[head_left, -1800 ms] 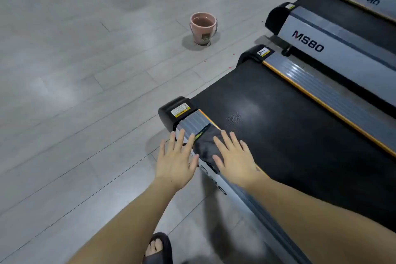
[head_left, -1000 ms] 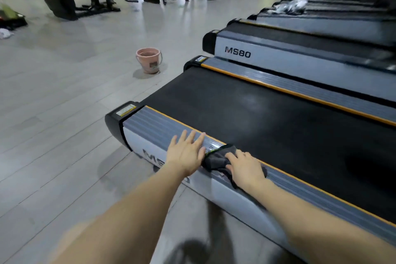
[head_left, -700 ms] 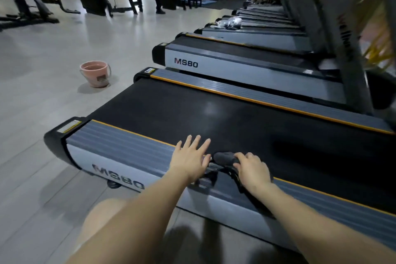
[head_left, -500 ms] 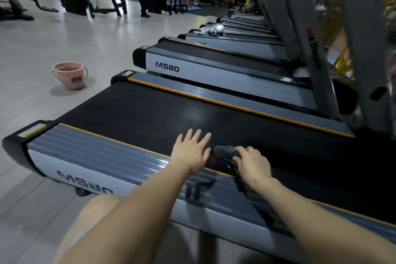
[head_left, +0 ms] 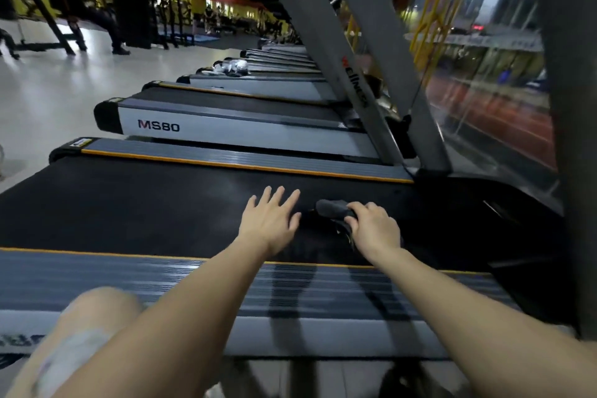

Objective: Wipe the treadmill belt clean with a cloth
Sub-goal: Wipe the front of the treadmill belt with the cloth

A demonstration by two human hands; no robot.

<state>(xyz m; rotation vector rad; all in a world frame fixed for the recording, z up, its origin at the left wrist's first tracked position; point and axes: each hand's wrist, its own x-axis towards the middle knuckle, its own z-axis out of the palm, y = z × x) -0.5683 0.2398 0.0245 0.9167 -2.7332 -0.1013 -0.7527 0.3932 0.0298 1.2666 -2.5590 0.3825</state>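
Note:
The black treadmill belt (head_left: 135, 203) runs across the middle of the view between two grey side rails with orange edges. My right hand (head_left: 374, 228) is closed on a dark cloth (head_left: 332, 208), which is bunched on the belt near its front end. My left hand (head_left: 269, 220) lies flat on the belt just left of the cloth, fingers spread, holding nothing. Both arms reach over the near side rail (head_left: 161, 281).
A row of more treadmills (head_left: 226, 126) marked MS80 stretches away behind. Grey uprights (head_left: 352, 74) rise at the right, with a dark motor cover (head_left: 504, 203) at the belt's front. My knee (head_left: 90, 326) is at the lower left. Pale floor lies left.
Both hands and the cloth have moved off the near side rail onto the belt and toward its front end. The view swung right, so the pink bucket left the frame.

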